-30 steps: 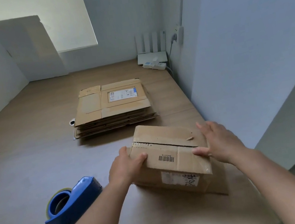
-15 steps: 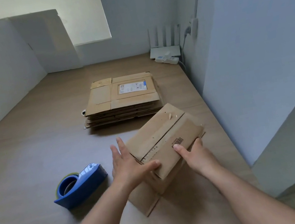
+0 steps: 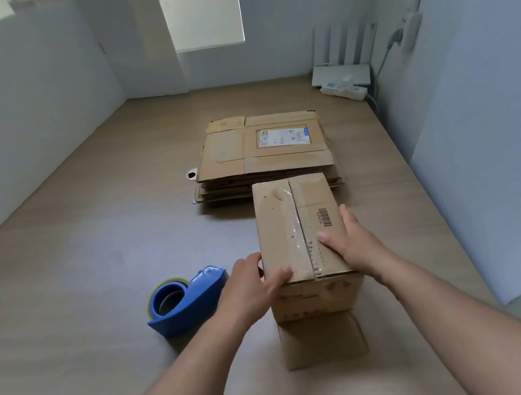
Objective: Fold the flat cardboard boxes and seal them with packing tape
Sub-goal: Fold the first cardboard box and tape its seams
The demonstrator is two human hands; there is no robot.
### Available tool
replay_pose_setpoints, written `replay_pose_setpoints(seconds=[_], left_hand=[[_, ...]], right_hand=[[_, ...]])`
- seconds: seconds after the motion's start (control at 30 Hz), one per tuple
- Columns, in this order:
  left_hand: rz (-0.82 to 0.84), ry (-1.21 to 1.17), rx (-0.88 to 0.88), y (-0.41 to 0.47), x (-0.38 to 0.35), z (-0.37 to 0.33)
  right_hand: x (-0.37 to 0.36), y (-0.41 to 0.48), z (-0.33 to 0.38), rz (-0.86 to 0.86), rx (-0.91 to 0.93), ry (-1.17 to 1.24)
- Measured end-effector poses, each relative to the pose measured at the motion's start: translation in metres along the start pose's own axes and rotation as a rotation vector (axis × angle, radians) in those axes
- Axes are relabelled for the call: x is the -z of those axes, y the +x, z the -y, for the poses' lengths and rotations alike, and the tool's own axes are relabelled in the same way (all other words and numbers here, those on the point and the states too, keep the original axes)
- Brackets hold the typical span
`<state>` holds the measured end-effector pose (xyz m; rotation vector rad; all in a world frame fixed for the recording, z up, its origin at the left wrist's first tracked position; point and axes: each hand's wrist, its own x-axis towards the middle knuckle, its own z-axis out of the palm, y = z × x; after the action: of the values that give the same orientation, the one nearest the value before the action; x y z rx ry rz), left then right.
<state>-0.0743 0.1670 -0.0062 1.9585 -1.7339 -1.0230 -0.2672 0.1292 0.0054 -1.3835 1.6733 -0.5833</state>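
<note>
On the tabletop (image 3: 92, 279), left hand (image 3: 248, 286) and right hand (image 3: 358, 246) grip the box (image 3: 278, 218) (thumbs atop).

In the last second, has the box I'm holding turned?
Yes. The box made about a quarter turn counterclockwise, seen from above: its top seam ran along the near edge of the flat cardboard stack and now points toward it.
</note>
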Motion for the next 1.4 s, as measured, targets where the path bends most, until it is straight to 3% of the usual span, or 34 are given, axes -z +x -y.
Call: replay_pose_setpoints(seconds=[0.07,0.17,0.23,0.37,0.47,0.7,0.8,0.87,1.0,1.17,1.4], left_hand=[[-0.054,0.075,0.005,0.002,0.012,0.011],[-0.233,0.406,0.092,0.006,0.035,0.043],[-0.206,0.573,0.210,0.013,0.045,0.068],[-0.048,0.511,0.390,0.029,0.046,0.105],[-0.037,0.457,0.411,0.037,0.043,0.115],[-0.050,0.443,0.200,0.039,0.062,0.104],[-0.033,0.178,0.062,0.031,0.088,0.085],[0.010,-0.069,-0.016,0.019,0.106,0.070],[0.150,-0.179,-0.160,-0.002,0.124,0.044],[0.335,-0.162,-0.262,-0.012,0.121,0.023],[0.407,-0.117,-0.215,-0.013,0.117,0.009]], right_hand=[[0.002,0.003,0.002,0.019,-0.020,-0.019],[0.002,0.004,0.003,0.030,-0.020,-0.020],[0.002,0.003,0.003,0.023,-0.019,-0.020],[0.000,0.000,0.006,0.026,0.009,-0.004],[-0.002,0.000,0.005,0.018,0.002,0.015],[-0.002,0.003,0.004,-0.017,-0.028,-0.061],[-0.002,-0.002,0.009,-0.191,0.045,-0.249],[-0.004,-0.013,0.022,-0.282,0.198,-0.181],[-0.019,-0.036,0.056,-0.091,0.370,0.093],[-0.025,-0.045,0.069,0.122,0.350,0.250],[-0.013,-0.056,0.060,0.031,0.447,0.239]])
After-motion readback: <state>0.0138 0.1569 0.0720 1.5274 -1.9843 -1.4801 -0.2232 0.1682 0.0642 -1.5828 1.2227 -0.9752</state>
